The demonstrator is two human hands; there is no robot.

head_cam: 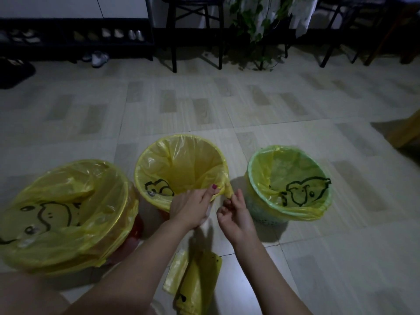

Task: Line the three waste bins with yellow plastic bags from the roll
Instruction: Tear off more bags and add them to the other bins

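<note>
Three bins stand in a row on the floor, each with a yellow bag in it. The left bin [68, 214] is the largest, with red showing under its bag. On the middle bin [181, 164] the bag folds over the rim. My left hand [193, 208] pinches that bag at the rim's near right side. My right hand [234, 212] grips a twisted tail of the same bag [227, 189] just beside the rim. The right bin [288, 180] is green with a yellow bag inside. Loose yellow bags from the roll [195, 283] lie on the floor between my forearms.
Tiled floor stretches ahead. A black stool [193, 30], a leafy plant [261, 26] and chair legs stand at the back. A low black shoe rack [75, 37] with shoes lines the back left. A wooden furniture edge [406, 130] juts in at right.
</note>
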